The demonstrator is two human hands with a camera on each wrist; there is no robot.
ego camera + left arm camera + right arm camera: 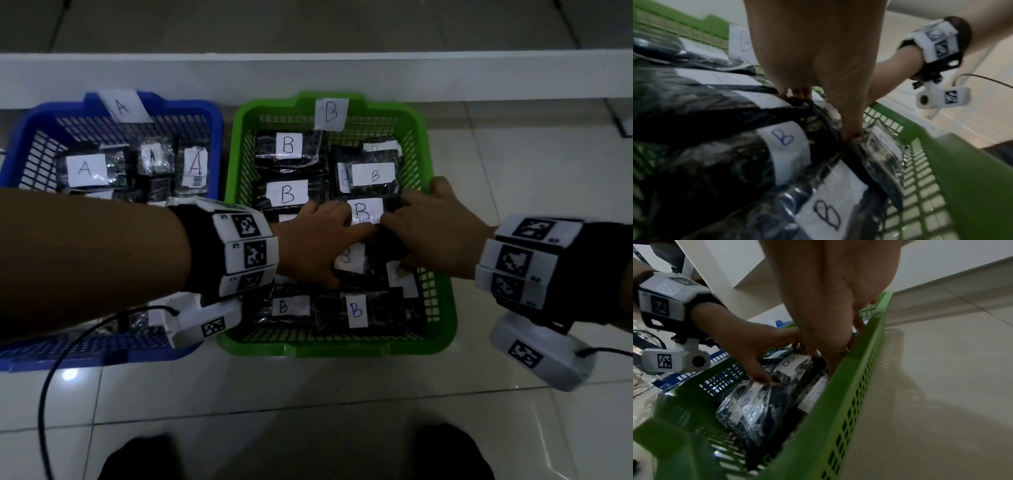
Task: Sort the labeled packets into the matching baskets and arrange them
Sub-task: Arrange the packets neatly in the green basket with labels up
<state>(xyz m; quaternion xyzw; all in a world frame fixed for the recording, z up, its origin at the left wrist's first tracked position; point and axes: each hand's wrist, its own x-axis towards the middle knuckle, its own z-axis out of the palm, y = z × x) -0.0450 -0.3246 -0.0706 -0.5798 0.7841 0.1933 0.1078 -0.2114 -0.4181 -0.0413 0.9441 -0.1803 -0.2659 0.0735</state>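
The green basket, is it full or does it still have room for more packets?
Nearly full: B-labelled packets cover the green basket floor, some overlapping; both hands press one in the middle.

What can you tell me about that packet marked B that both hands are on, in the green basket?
The packet is a dark bundle in shiny clear plastic wrap, with a white paper label bearing a handwritten B. It lies roughly flat atop other B packets near the middle of the green basket. The left hand grips its left end and the right hand grips its right end.
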